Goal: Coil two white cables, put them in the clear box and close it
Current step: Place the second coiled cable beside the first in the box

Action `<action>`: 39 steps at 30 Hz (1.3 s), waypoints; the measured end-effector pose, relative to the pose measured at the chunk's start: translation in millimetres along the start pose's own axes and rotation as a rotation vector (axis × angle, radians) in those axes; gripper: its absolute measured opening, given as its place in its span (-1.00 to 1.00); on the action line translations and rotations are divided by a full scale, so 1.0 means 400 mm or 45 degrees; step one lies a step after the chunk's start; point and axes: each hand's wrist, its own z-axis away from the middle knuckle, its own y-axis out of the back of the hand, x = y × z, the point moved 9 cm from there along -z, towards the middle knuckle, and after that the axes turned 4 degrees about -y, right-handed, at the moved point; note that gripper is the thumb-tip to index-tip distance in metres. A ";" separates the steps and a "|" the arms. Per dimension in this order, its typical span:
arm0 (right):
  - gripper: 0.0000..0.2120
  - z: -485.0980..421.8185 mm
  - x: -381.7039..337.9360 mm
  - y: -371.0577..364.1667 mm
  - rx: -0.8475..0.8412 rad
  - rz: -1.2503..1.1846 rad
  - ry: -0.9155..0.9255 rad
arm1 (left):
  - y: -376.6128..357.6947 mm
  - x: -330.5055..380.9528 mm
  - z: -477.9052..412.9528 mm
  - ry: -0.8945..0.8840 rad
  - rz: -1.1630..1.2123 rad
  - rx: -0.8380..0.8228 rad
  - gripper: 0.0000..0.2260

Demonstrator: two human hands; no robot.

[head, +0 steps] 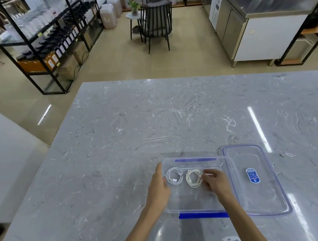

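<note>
The clear box (194, 160) with blue clips stands open near the table's front edge. Two coiled white cables lie side by side inside it: the left coil (174, 176) and the right coil (194, 178). My left hand (159, 187) rests against the box's left wall, thumb at the rim. My right hand (216, 180) reaches into the box, its fingertips pinched on the right coil's edge. The clear lid (255, 181) with a blue rim and a blue label lies flat on the table just right of the box.
The grey marble table (154, 120) stretches far ahead and to both sides. Beyond it are black shelving with bottles (51, 43), a dark chair (155, 24) and a steel counter (261, 25).
</note>
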 end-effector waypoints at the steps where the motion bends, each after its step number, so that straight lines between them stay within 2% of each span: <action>1: -0.79 0.003 0.002 -0.001 -0.009 -0.038 -0.004 | -0.001 -0.001 0.000 -0.005 0.001 0.000 -0.48; 4: -0.85 0.016 0.018 -0.002 -0.028 -0.120 -0.068 | 0.001 0.002 0.000 -0.020 0.006 -0.009 -0.48; 9: -0.81 0.050 0.038 -0.044 -0.177 -0.390 -0.227 | 0.002 0.001 0.001 -0.024 0.001 -0.008 -0.49; 13: -0.76 0.056 0.024 -0.069 -0.203 -0.432 -0.199 | 0.003 0.006 0.003 -0.028 0.002 -0.009 -0.49; 20: -0.61 0.054 0.023 -0.066 -0.158 -0.112 -0.174 | 0.005 0.016 0.005 -0.044 0.002 -0.027 -0.48; 25: -0.61 0.039 0.010 -0.088 -0.145 -0.115 -0.203 | 0.005 0.015 0.005 -0.044 -0.024 -0.040 -0.48; 29: -0.65 0.038 -0.007 -0.082 -0.060 0.176 -0.091 | 0.005 0.015 0.006 -0.041 -0.008 -0.050 -0.48; 39: -0.53 0.051 -0.025 -0.075 -0.192 0.349 -0.010 | -0.002 0.011 0.007 -0.027 0.009 -0.071 -0.48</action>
